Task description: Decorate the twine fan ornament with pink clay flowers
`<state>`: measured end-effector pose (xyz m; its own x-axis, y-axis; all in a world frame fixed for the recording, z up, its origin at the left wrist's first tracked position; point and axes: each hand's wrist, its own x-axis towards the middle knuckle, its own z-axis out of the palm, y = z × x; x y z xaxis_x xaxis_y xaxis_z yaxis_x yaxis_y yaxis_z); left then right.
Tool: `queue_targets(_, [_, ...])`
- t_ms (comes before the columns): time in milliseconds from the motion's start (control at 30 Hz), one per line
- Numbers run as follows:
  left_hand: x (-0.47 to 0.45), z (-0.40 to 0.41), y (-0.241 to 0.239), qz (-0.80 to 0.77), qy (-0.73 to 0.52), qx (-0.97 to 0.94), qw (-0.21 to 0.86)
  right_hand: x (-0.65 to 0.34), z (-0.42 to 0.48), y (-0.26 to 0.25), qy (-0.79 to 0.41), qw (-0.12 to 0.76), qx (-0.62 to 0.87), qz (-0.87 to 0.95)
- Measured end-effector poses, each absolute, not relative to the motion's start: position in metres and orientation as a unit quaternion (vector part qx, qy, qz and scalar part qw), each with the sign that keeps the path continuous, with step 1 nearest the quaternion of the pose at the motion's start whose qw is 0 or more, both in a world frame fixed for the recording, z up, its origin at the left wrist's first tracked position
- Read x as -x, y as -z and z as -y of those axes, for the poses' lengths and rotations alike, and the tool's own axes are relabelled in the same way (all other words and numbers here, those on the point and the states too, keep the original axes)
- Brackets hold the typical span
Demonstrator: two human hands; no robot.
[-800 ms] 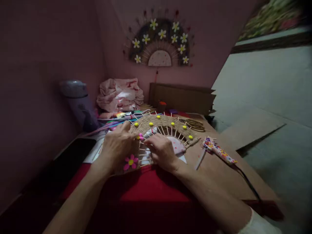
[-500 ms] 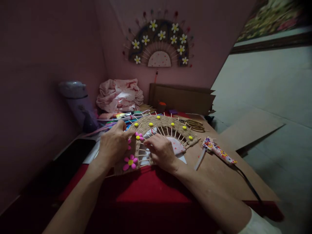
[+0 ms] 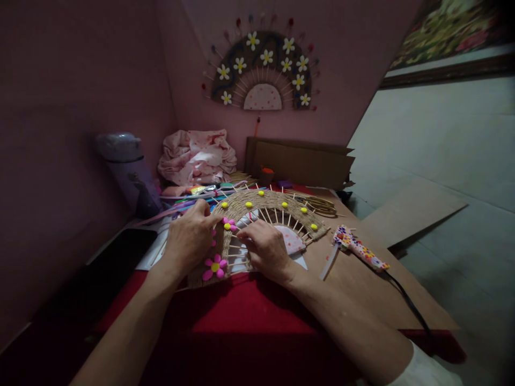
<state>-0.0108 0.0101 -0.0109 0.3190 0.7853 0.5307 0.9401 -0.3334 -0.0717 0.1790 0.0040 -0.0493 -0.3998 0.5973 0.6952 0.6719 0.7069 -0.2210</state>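
A half-round twine fan (image 3: 263, 200) with thin sticks lies in front of me. Yellow dots sit along its arc, and a pink flower (image 3: 215, 267) with a yellow centre is on its left end. Higher up that side is a flower with a few pink petals (image 3: 229, 223), partly covered. My left hand (image 3: 189, 233) is closed at the fan's left edge, its index finger reaching to these petals. My right hand (image 3: 267, 249) is closed over the inner sticks, fingertips bent down beside the same flower. Whatever its fingertips hold is hidden. A spotted half-disc (image 3: 290, 240) forms the fan's middle.
A flower-patterned glue gun (image 3: 358, 247) with a black cord rests on the brown board (image 3: 386, 305) at right. A dark phone (image 3: 123, 247) and a purple bottle (image 3: 132, 174) are at left. Behind are crumpled pink cloth (image 3: 197, 158) and cardboard (image 3: 300, 163). A finished-looking fan (image 3: 261, 64) hangs above.
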Motion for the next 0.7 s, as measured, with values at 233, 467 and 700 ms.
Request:
queue_targets(233, [0.0114, -0.0111, 0.0118, 0.537, 0.206, 0.796, 0.188, -0.1796, -0.0045, 0.0498, 0.05, 0.388, 0.378, 0.839])
queue_targets(467, [0.0097, -0.008, 0.0089, 0.529, 0.219, 0.797, 0.193, -0.1794, -0.0061, 0.0505, 0.051, 0.388, 0.385, 0.836])
queue_targets(700, [0.0091, -0.0079, 0.0081, 0.516, 0.217, 0.806, 0.195, -0.18, -0.0062, 0.0516, 0.052, 0.385, 0.382, 0.839])
